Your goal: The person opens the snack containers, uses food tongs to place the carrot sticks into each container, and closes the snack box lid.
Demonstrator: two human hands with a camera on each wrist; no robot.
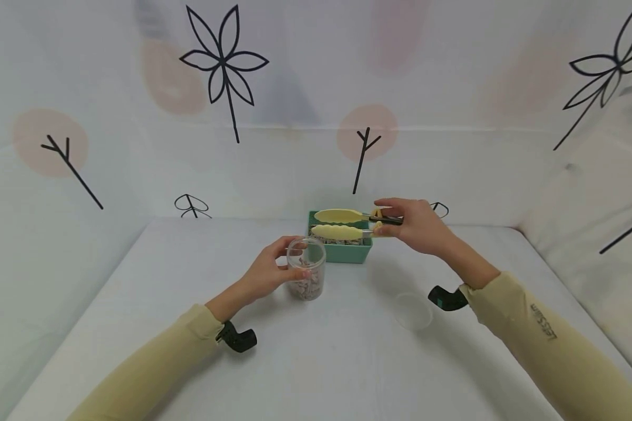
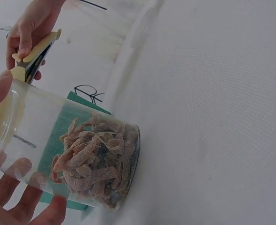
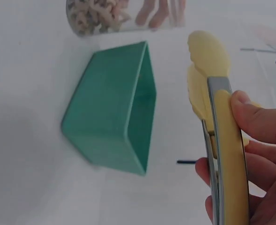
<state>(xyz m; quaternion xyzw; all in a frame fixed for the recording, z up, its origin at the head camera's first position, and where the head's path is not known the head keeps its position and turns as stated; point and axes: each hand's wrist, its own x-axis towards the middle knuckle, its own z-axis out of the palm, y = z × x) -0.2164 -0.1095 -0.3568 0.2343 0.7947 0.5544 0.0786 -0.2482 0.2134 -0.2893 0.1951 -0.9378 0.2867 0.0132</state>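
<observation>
My left hand [image 1: 265,270] grips a clear plastic jar [image 1: 317,275], thumb on one side and fingers on the other. Pale brown, dusted dried strips [image 2: 93,161] fill its lower part. The right hand [image 1: 421,227] holds yellow-headed kitchen tongs [image 1: 339,233] by their handles. Their two scalloped heads stand a little apart over a green rectangular box [image 1: 344,254], and no strip shows between them. More strips lie inside the box in the head view. In the right wrist view, the box [image 3: 105,93] stands beside the jar, its inside mostly hidden.
A clear round lid [image 1: 414,311] lies on the white table [image 1: 305,362], to the right and nearer than the jar. Patterned white cloth [image 1: 289,158] rises behind the table and along both sides. Each wrist carries a small black device [image 1: 239,339].
</observation>
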